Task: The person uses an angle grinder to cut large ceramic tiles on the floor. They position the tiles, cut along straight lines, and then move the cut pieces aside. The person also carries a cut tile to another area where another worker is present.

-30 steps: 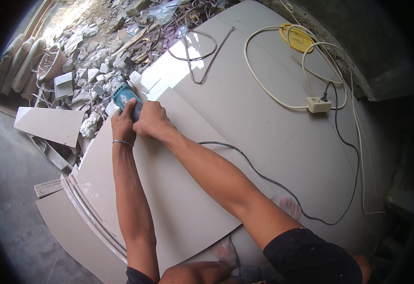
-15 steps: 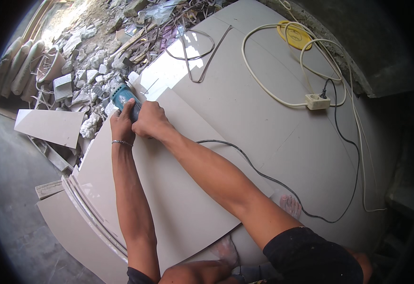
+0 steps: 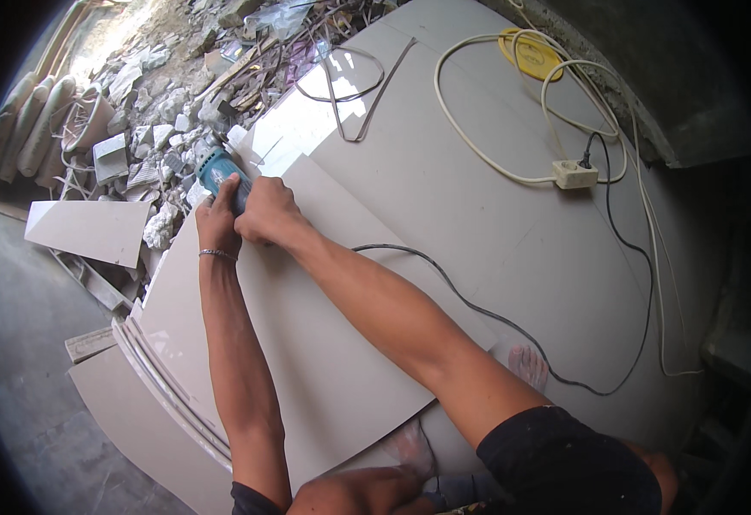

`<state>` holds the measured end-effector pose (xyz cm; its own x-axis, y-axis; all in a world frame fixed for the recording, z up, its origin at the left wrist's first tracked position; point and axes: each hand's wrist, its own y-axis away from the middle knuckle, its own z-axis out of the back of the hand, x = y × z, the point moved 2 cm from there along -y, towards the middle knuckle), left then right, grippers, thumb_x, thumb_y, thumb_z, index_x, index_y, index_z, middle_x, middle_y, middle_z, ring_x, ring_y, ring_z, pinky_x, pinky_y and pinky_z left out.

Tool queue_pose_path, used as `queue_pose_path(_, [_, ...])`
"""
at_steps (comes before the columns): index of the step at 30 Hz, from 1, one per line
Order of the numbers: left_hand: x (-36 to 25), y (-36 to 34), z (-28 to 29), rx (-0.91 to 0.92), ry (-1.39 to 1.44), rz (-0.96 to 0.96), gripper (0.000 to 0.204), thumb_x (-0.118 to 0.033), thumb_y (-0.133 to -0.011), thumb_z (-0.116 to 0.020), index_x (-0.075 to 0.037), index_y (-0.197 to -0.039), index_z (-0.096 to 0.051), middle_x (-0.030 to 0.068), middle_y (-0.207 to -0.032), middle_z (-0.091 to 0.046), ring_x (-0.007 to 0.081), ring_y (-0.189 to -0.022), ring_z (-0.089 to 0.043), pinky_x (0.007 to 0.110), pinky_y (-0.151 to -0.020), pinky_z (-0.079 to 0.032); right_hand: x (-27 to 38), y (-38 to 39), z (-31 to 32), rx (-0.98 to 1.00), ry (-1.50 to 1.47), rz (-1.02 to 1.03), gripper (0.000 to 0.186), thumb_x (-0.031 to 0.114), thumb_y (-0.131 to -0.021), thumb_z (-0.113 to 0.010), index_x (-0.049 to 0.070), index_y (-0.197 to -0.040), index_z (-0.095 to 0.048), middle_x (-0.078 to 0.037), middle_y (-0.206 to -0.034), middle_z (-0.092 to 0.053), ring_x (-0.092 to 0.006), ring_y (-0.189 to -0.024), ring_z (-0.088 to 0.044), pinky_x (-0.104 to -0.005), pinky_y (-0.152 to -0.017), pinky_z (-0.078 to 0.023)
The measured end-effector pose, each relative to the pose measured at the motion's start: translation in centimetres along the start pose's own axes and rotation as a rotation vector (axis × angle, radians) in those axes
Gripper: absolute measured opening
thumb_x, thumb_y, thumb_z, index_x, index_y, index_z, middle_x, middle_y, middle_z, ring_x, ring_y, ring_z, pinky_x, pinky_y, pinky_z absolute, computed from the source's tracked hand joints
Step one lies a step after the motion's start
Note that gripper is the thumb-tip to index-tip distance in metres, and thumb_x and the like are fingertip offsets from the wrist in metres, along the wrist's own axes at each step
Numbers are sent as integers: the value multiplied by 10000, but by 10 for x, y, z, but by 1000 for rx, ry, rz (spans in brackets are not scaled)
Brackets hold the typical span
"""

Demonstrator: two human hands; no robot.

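Both of my hands are closed around a teal and black angle grinder point(image 3: 215, 170) at the far edge of a large pale grey board point(image 3: 341, 343). My left hand point(image 3: 217, 219) grips its near left side, the thumb lying along the body. Wrapped round the rear of the body is my right hand point(image 3: 270, 210). The tool's head points away from me, over the board's edge toward the rubble; its disc cannot be made out. A black cord point(image 3: 470, 302) emerges from under my right forearm and runs across the boards to a white socket block point(image 3: 574, 174).
Broken rubble point(image 3: 165, 137) lies beyond the board's edge. A cream extension cable point(image 3: 451, 112) loops near a yellow cable reel piece point(image 3: 530, 56) at the upper right. Filled sacks point(image 3: 45, 129) stand at far left, above a loose board offcut point(image 3: 88, 227). My bare foot point(image 3: 527, 365) rests on the boards.
The view has shifted very slightly. My hands keep the same grip on the grinder, which stays at nearly the same place by the board's edge.
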<state>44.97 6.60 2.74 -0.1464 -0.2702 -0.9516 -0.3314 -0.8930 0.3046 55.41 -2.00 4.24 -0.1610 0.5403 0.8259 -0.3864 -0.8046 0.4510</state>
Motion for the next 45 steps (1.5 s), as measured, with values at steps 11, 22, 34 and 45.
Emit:
queue_pose_path(11, [1,4,-2,-6,13,7,342,-217,-913,-821,77,-1035,-697,90,-902,-716,163,-702,-689,305,-632,-565,-5,4,-1,-55,0,14,415,128,-685,-794,-118,-1003,-694,-300,-1068,-731,-389,-1047,-745,-399,-909,-613])
queue_pose_path(22, [4,5,-3,2,54,6,347,-213,-912,-824,78,-1047,-693,90,-902,-715,169,-703,-692,309,-637,-567,-6,6,1,17,7,-16,504,134,-677,-851,-108,-1085,-682,-277,-1189,-708,-362,-1139,-721,-374,-965,-605])
queue_pose_path(34, [2,7,-3,-10,3,21,358,-216,-906,-827,84,-1049,-692,97,-911,-718,180,-711,-700,314,-641,-575,-8,9,1,-32,-13,-6,426,140,-688,-803,-103,-1022,-699,-293,-1082,-733,-378,-1039,-751,-403,-894,-621])
queue_pose_path(45, [6,15,-5,-10,25,32,395,-235,-900,-828,98,-1053,-681,100,-898,-710,180,-690,-691,313,-628,-571,-13,15,2,10,-22,-22,495,125,-672,-845,-112,-1074,-680,-291,-1179,-707,-378,-1123,-724,-380,-951,-610])
